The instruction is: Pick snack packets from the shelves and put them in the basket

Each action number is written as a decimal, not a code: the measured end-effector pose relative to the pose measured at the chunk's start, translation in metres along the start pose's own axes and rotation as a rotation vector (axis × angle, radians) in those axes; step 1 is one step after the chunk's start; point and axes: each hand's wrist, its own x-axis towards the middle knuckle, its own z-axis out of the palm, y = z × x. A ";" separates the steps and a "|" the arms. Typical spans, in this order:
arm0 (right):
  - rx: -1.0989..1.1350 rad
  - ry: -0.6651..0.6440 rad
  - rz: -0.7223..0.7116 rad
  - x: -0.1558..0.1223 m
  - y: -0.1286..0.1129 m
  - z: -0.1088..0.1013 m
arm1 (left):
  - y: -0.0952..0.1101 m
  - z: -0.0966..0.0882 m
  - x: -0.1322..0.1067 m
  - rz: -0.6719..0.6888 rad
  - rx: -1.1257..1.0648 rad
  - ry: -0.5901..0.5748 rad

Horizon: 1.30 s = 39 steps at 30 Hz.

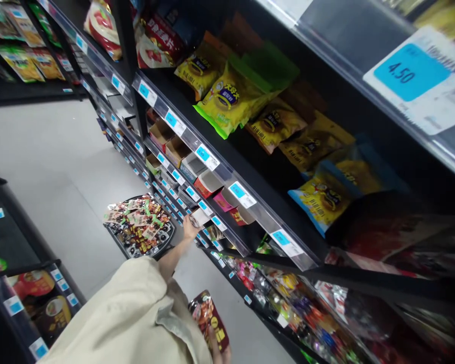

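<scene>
My left hand [190,230] reaches to a lower shelf, its fingers closed at the edge of a small whitish box [200,218]. The box's contents cannot be made out. At the bottom, my right hand [220,350] grips a dark red food package [209,318] with a food picture and a yellow panel. Beyond my left forearm, a black basket or tray [169,228] on the floor side is heaped with shiny brown, red and green snack packets [140,225]. A beige shirt and sleeve [132,308] cover much of the lower view.
Yellow snack bags [227,96] lie on the dark shelf above, behind a clear price-label rail [189,141]. Open cartons [208,182] line the shelf beneath it. Colourful wrapped packets [288,293] fill the lower right. Another dark display unit [11,227] stands left, across the grey floor [60,151].
</scene>
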 end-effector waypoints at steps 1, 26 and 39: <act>0.040 0.033 0.027 0.001 0.006 0.006 | -0.005 -0.010 -0.007 0.014 0.008 0.004; -1.032 -0.370 -0.827 -0.070 -0.055 0.181 | -0.027 -0.276 -0.197 0.396 0.180 -0.195; -0.973 -0.455 -0.735 -0.050 -0.054 0.186 | -0.023 -0.262 -0.201 0.412 0.208 -0.249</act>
